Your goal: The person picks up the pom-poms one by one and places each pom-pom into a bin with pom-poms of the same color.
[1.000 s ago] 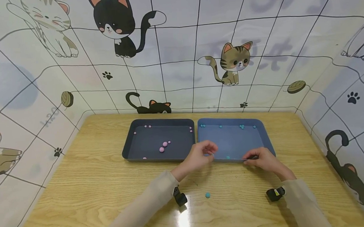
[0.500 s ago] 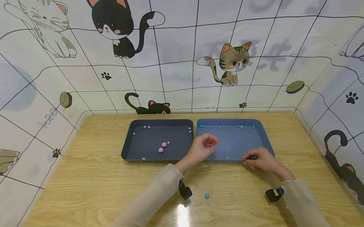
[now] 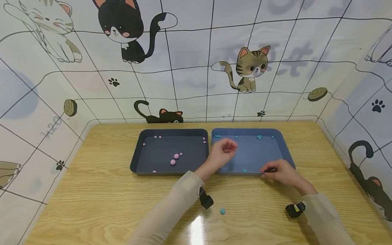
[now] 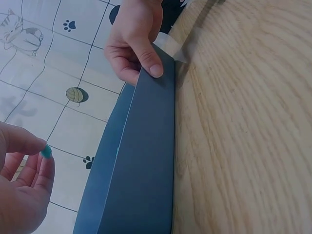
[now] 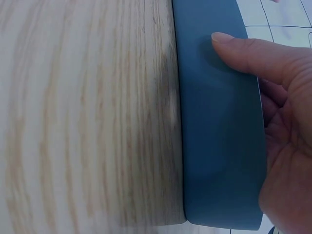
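Over the left part of the blue tray (image 3: 252,173), my left hand (image 3: 221,152) pinches a small teal ball (image 4: 46,151) between thumb and fingertips, as the left wrist view shows. My right hand (image 3: 280,171) grips the tray's near wall, thumb outside and fingers over the rim; the right wrist view shows the thumb (image 5: 239,48) pressed on the outer face. Several small teal balls (image 3: 259,137) lie along the tray's far side, and one teal ball (image 3: 244,170) is by its near wall. Another teal ball (image 3: 222,211) sits on the wooden table in front.
A dark grey tray (image 3: 172,173) stands left of the blue one, their sides close together. Several pink balls (image 3: 176,156) of different sizes lie in it. Behind the wooden table (image 3: 97,201) rises a wall covering (image 3: 194,82) printed with cats and grid lines.
My left hand has moved up and a little to the right, farther over the blue tray. The right hand keeps its grip on the tray wall, and the trays stay put.
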A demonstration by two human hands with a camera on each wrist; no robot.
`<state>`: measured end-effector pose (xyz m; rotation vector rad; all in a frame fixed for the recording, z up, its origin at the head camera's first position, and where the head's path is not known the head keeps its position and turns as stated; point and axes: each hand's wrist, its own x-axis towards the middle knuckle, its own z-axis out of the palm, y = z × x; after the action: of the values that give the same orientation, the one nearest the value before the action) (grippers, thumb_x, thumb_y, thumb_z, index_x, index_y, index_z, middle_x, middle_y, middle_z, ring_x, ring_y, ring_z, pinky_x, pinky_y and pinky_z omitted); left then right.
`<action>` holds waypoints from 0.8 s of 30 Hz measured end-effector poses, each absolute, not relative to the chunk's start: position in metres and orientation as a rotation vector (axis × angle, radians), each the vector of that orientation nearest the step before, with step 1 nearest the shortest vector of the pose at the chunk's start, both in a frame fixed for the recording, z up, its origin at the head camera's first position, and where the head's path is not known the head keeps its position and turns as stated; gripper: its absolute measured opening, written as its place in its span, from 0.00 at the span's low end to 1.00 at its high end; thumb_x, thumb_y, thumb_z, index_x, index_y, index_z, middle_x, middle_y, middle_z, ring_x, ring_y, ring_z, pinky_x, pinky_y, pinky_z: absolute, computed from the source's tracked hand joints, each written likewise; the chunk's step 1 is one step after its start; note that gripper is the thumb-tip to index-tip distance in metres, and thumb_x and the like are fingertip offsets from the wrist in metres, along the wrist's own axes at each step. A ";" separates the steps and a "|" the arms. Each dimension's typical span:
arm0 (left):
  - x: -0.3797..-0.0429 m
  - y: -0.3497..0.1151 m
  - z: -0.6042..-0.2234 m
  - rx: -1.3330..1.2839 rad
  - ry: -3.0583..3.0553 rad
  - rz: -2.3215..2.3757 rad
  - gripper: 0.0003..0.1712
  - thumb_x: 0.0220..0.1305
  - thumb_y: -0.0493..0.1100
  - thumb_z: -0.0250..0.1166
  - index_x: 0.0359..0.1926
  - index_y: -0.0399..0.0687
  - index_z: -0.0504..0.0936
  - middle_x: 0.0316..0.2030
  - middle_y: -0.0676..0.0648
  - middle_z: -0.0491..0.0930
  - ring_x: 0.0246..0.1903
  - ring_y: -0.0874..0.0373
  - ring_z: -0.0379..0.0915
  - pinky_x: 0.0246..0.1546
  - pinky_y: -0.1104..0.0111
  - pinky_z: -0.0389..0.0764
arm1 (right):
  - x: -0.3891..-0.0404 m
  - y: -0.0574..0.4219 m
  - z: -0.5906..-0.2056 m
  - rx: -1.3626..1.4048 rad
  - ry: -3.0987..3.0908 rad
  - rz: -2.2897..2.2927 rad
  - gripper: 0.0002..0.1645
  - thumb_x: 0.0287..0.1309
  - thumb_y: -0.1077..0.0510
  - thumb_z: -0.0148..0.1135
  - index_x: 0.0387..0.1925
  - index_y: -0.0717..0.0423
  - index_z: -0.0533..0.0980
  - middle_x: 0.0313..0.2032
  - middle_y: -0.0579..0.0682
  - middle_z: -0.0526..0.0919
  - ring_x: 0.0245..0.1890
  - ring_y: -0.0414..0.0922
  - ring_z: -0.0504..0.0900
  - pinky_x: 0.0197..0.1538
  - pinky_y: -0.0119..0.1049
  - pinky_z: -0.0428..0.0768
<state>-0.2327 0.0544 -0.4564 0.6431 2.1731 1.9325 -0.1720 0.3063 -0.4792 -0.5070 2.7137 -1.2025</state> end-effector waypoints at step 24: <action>-0.247 0.073 -0.456 0.552 2.231 1.965 0.10 0.56 0.26 0.62 0.39 0.38 0.80 0.36 0.45 0.80 0.37 0.59 0.77 0.37 0.76 0.78 | -0.172 0.306 -0.481 -0.515 2.720 -1.225 0.06 0.49 0.65 0.69 0.32 0.61 0.83 0.29 0.50 0.84 0.24 0.32 0.73 0.24 0.28 0.73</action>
<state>-0.2467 0.0729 -0.4559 0.5525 2.2312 1.9654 -0.1717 0.3056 -0.4808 -0.5151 2.7195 -1.2254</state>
